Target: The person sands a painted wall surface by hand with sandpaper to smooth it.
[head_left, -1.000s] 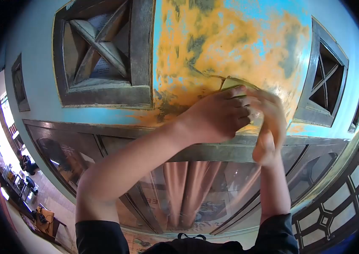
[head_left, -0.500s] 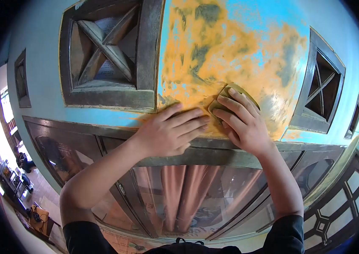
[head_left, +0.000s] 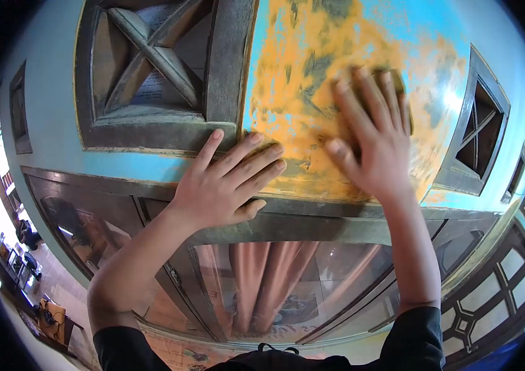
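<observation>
My right hand [head_left: 377,139] presses a dark, flat sanding pad [head_left: 403,86] against the wall, its fingers spread over the pad and a little blurred. Orange filler patches [head_left: 299,68] with grey marks cover the blue wall around it. Lower and to the left, my left hand [head_left: 228,179] lies with fingers apart on the wall's lower edge and the dark wooden frame [head_left: 312,210], holding nothing.
A crossed wooden vent [head_left: 157,55] is at upper left, a smaller vent [head_left: 476,127] at right. Below is a glass window [head_left: 337,278] with a pink curtain [head_left: 262,284]. A patterned door [head_left: 491,297] stands at lower right.
My right hand has moved up and to the right with the pad. My left hand has shifted slightly left, its fingers wider apart. The view has shifted a little.
</observation>
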